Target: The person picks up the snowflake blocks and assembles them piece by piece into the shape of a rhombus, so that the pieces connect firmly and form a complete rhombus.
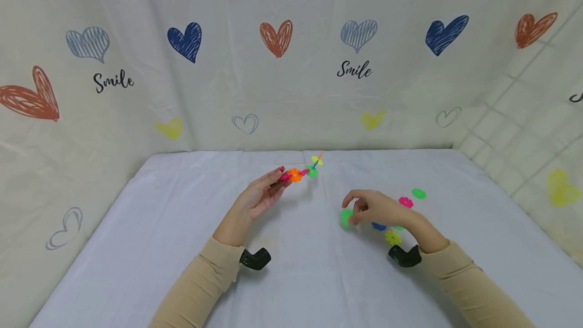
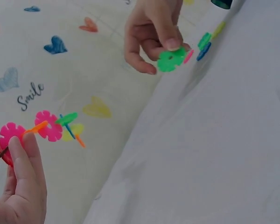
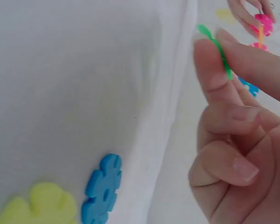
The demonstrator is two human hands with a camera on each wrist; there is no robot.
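My left hand (image 1: 258, 199) grips one end of a chain of interlocking plastic flower discs (image 1: 295, 175), raised over the table. Pink, orange, green, blue and yellow pieces make up the chain, slotted together at angles, with an orange one at the far tip. To the right, my right hand (image 1: 380, 208) pinches a loose green flower disc (image 2: 171, 59) between thumb and finger; in the right wrist view this green disc (image 3: 217, 51) appears edge-on. A gap separates the two hands, and the green disc is apart from the chain.
Loose flower discs lie under and beyond the right hand: a yellow disc (image 1: 392, 238), a blue disc (image 1: 379, 226), a pink disc (image 1: 406, 202) and a green disc (image 1: 419, 194) among them. White cloth (image 1: 296, 287) covers the table. A curtain (image 1: 309, 95) printed with hearts hangs behind.
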